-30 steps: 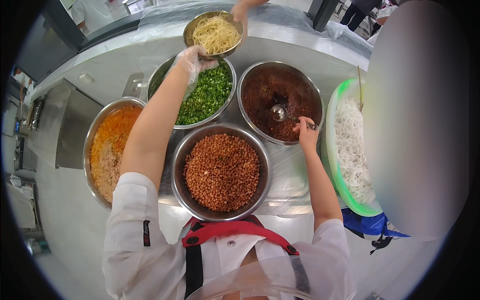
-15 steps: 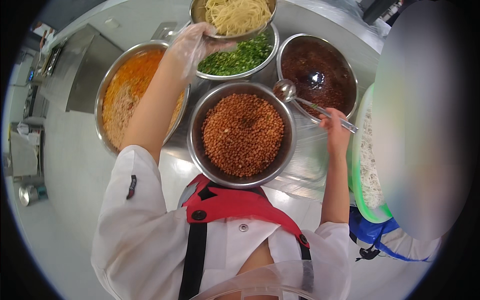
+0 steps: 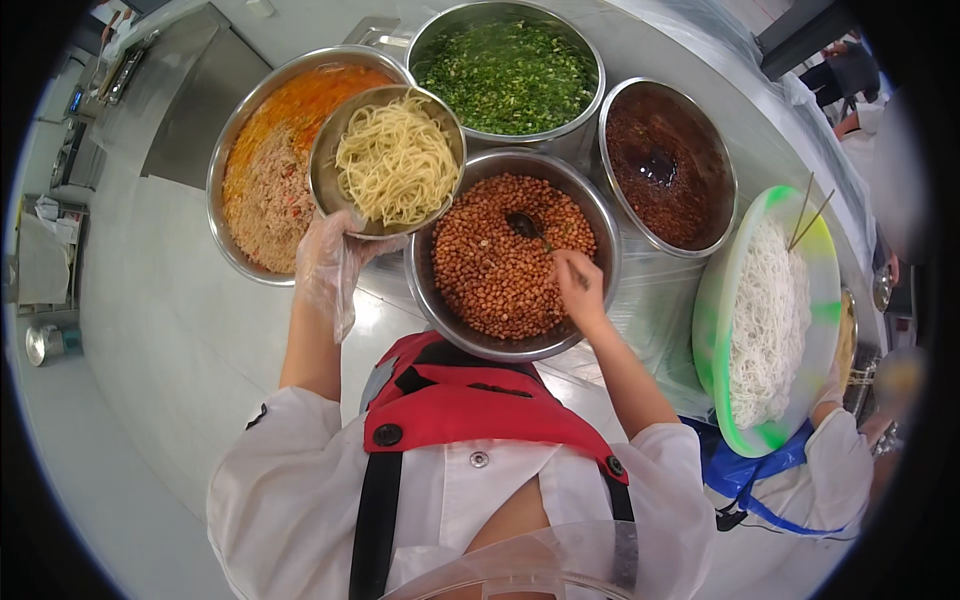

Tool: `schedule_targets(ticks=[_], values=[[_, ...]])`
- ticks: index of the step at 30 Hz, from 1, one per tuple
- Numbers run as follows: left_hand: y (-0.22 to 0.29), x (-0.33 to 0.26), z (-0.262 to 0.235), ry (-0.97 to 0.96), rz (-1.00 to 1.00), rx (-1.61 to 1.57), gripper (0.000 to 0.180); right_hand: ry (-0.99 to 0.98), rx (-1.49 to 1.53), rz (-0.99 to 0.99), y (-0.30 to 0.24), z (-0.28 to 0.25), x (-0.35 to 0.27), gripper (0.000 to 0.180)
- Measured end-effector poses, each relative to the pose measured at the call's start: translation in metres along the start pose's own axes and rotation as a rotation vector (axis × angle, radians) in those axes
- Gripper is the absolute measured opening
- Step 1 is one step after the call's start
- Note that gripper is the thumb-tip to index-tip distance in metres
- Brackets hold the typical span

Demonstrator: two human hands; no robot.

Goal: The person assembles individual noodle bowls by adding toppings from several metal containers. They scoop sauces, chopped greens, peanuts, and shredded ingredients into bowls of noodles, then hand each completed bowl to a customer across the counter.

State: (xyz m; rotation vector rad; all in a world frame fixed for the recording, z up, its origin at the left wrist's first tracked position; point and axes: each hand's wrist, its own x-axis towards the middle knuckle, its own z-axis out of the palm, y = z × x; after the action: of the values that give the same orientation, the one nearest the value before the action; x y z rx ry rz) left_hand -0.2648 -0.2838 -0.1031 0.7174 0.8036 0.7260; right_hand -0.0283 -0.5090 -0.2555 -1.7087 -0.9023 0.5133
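Note:
My left hand (image 3: 335, 250), in a clear plastic glove, grips the rim of a small metal bowl (image 3: 325, 150) holding pale yellow noodles (image 3: 395, 165). That bowl hangs over the right part of a large metal bowl (image 3: 216, 200) of orange sauce and pinkish-brown mince. My bare right hand (image 3: 583, 288) is closed around the handle of a metal spoon (image 3: 522, 225). The spoon's head rests among small brown fried beans or nuts (image 3: 490, 285), in a metal bowl (image 3: 505, 350) right in front of me.
Behind stands a metal bowl of chopped greens (image 3: 510, 75). Right of it is a metal bowl of dark red-brown sauce (image 3: 668, 165). A green-and-white basin (image 3: 715, 330) holds white noodles and two sticks (image 3: 808, 215). Another person's sleeve (image 3: 840, 465) shows beside the basin.
My left hand has brought the noodle bowl nearer and lower, from above the greens. My right hand has moved the spoon left, from beside the dark sauce into the brown beans or nuts.

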Motion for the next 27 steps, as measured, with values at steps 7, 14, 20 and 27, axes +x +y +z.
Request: schedule_targets(ticks=[7, 14, 20, 27], values=[[0.002, -0.015, -0.024, 0.039, -0.003, 0.004, 0.068, 0.112, 0.175, 0.260, -0.018, -0.026, 0.028, 0.021], [-0.015, -0.018, -0.013, 0.192, -0.012, 0.066, 0.071, 0.200, 0.362, 0.219, -0.136, -0.062, 0.041, 0.021], [-0.030, -0.014, 0.000, 0.033, -0.125, 0.029, 0.078, -0.013, -0.096, -0.542, -0.195, -0.035, 0.009, 0.015], [-0.027, 0.002, -0.003, -0.014, -0.131, 0.000, 0.081, -0.066, -0.385, -0.901, -0.190, -0.013, 0.056, 0.017]])
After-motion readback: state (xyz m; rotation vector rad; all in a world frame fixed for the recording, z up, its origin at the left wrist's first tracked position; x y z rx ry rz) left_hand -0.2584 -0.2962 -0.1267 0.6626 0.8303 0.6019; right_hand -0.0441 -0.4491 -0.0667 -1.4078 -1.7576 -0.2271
